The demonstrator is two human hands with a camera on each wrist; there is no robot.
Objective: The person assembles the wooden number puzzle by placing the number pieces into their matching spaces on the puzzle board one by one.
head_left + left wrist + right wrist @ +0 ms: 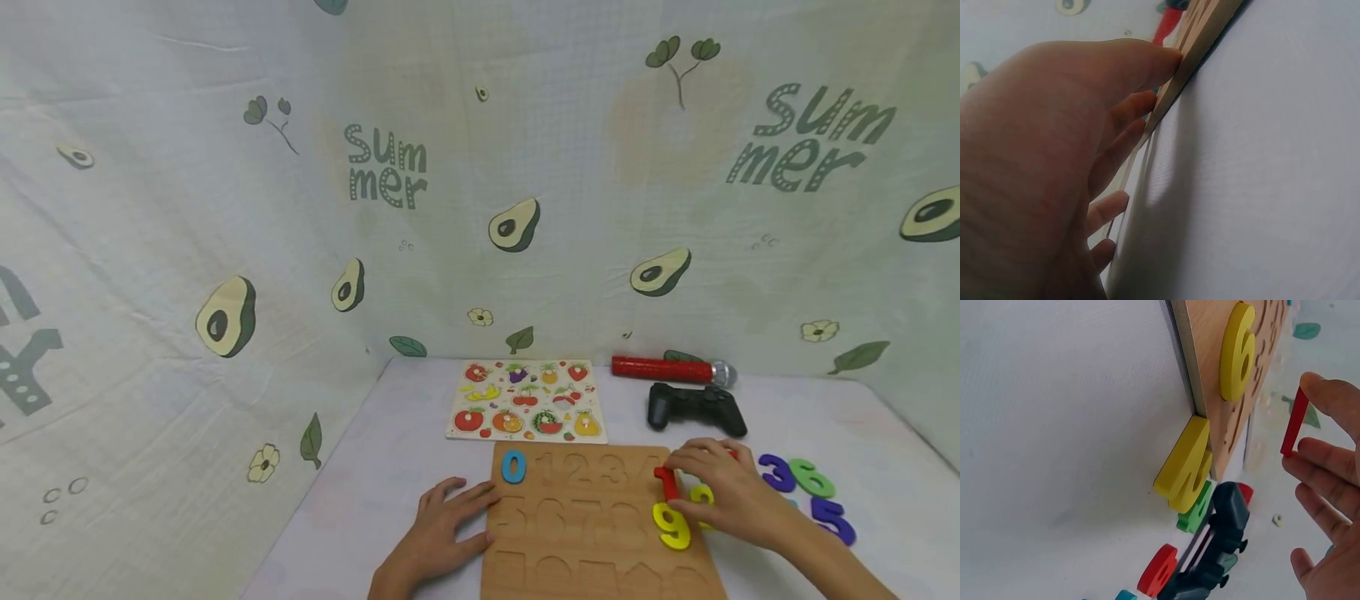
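Observation:
My right hand (pixel 723 492) pinches a red number 1 (pixel 666 483) between thumb and fingers, above the right side of the wooden number board (pixel 585 537). In the right wrist view the red 1 (pixel 1295 422) is seen edge-on, held clear of the board. A blue 0 (pixel 513 467) sits in the board's top left recess. A yellow 9 (pixel 672 527) lies on the board's right side, below the red 1. My left hand (pixel 442 533) touches the board's left edge, fingers spread. In the left wrist view its thumb rests against the board's side (pixel 1194 59).
Beside the board's right edge lies another yellow number (pixel 1186 465), partly behind my right hand in the head view. Further right are a purple 3 (pixel 777 472), green 6 (pixel 812 478) and purple 5 (pixel 832 521). Behind are a fruit puzzle (pixel 525 417), black game controller (pixel 693 406) and red microphone (pixel 660 368).

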